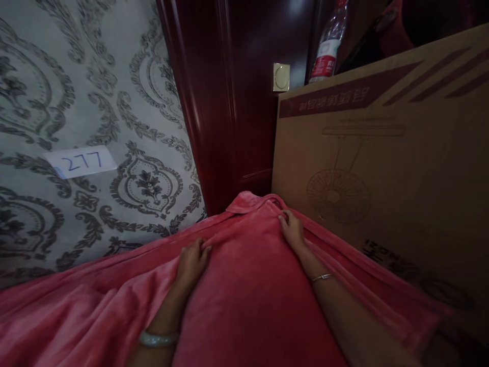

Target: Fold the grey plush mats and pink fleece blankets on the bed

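Observation:
A pinkish-red plush blanket (244,295) spreads over the lower half of the head view, smooth in the middle and rumpled at the left. My left hand (193,262), with a pale green bangle on its wrist, closes on a fold of it left of centre. Farther forward and to the right, my right hand (293,229) pinches the blanket close to its far edge; a thin metal bracelet circles that wrist. The far edge of the cloth bunches up between and beyond my hands. What lies under the blanket is hidden.
A big cardboard box (344,153) with a fan drawing stands at the right, and a plastic bottle (326,56) rests at its top edge. Behind is a dark red door (244,102). Patterned wallpaper (153,153) at the left carries a paper label (80,162) reading 277.

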{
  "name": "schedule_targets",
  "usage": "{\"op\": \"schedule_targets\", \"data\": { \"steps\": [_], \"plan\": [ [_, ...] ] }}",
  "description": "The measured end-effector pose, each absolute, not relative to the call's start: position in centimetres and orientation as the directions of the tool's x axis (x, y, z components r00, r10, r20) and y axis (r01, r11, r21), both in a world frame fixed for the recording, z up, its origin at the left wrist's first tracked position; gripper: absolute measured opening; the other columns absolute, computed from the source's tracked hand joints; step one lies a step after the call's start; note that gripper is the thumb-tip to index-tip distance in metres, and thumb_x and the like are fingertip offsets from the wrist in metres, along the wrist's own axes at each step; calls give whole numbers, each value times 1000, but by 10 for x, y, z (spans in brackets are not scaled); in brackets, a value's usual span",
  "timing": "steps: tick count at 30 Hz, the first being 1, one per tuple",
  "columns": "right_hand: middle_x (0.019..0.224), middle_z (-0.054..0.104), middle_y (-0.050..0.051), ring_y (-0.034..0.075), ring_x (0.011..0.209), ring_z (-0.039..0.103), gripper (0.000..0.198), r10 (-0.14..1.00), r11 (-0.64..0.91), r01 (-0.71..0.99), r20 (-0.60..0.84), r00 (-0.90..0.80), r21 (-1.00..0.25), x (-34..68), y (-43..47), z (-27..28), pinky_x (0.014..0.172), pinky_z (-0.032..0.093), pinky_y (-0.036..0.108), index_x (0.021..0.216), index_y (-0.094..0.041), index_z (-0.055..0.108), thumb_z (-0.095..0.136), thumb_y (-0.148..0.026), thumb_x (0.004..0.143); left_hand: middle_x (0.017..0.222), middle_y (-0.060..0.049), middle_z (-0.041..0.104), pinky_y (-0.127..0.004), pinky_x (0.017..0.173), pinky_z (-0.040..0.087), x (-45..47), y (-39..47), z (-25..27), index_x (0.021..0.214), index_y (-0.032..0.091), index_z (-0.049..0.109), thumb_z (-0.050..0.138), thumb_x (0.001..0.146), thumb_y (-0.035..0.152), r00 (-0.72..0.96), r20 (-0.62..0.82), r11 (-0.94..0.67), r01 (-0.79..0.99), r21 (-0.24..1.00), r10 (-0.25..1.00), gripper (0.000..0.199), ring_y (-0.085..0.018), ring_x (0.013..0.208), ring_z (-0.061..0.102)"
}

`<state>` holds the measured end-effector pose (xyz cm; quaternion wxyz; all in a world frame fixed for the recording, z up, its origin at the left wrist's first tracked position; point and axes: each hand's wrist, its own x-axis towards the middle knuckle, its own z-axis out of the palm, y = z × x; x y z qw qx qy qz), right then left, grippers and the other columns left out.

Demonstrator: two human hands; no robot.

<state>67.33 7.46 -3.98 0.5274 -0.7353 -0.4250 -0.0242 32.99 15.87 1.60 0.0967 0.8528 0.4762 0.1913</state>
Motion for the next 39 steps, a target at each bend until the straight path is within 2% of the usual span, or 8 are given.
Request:
{"op": "schedule_targets", "data": {
  "steps": [5, 12, 18, 23, 26, 33, 36, 39],
  "plan": [
    [72, 67, 6, 24, 71, 61, 15, 669, -71, 544, 365, 648, -836, 684, 79, -44, 72, 47, 35, 74, -22, 62, 57, -36, 75, 103, -14, 75, -34, 85, 48, 326, 166, 11, 104, 18, 65, 43, 97, 35, 445, 104, -443, 782, 438, 889, 28, -26, 99, 69],
    [71, 66, 2, 19, 68, 58, 28, 784, -44, 391, 212, 584, -919, 704, 64, -37, 66, 47, 29, 76, -21, 63, 57, -48, 73, 85, -4, 69, -31, 77, 51, 311, 177, 23, 89, 19, 62, 54, 84, 39, 574, 148, -472, 469, 746, 805, 21, -21, 83, 64],
    [60, 55, -2, 17, 61, 51, 24, 762, -102, 415, 197, 617, -904, 704, 61, -39, 61, 42, 28, 67, -22, 54, 59, -45, 70, 93, -8, 71, -32, 84, 48, 309, 178, 24, 84, 19, 59, 52, 80, 19, 480, 19, -424, 755, 500, 877, 8, -21, 88, 64],
    [76, 65, 1, 18, 72, 59, 23, 734, -131, 476, 238, 636, -869, 700, 64, -36, 70, 46, 28, 80, -21, 60, 52, -42, 79, 81, -3, 66, -30, 71, 47, 302, 182, 29, 76, 21, 56, 51, 84, 34, 593, 84, -492, 571, 658, 801, 16, -20, 78, 61],
    [72, 66, 2, 19, 72, 61, 13, 723, -226, 529, 224, 654, -818, 696, 66, -36, 69, 44, 28, 75, -21, 62, 58, -32, 77, 77, -4, 66, -30, 68, 45, 302, 183, 28, 74, 20, 55, 49, 88, 40, 542, 6, -446, 684, 578, 840, 25, -20, 74, 61],
    [84, 71, 7, 22, 80, 63, 13, 724, -359, 624, 215, 656, -694, 688, 69, -37, 69, 42, 29, 82, -20, 68, 71, -32, 77, 108, -15, 72, -33, 80, 46, 311, 174, 26, 98, 17, 64, 48, 93, 30, 401, -93, -377, 903, 206, 911, 21, -25, 93, 68],
    [80, 69, 7, 23, 80, 63, 15, 738, -356, 642, 216, 639, -679, 685, 68, -35, 69, 41, 30, 74, -20, 64, 73, -32, 75, 115, -18, 70, -34, 87, 46, 312, 171, 29, 104, 15, 65, 51, 91, 26, 443, -9, -436, 886, 157, 897, 22, -26, 101, 67],
    [72, 65, 3, 19, 74, 59, 13, 752, -310, 644, 233, 616, -699, 680, 66, -32, 66, 40, 28, 70, -21, 59, 69, -28, 74, 118, -17, 71, -33, 91, 46, 314, 171, 27, 109, 15, 67, 53, 91, 28, 509, -5, -493, 835, 246, 861, 26, -25, 107, 66]
  ]
}}
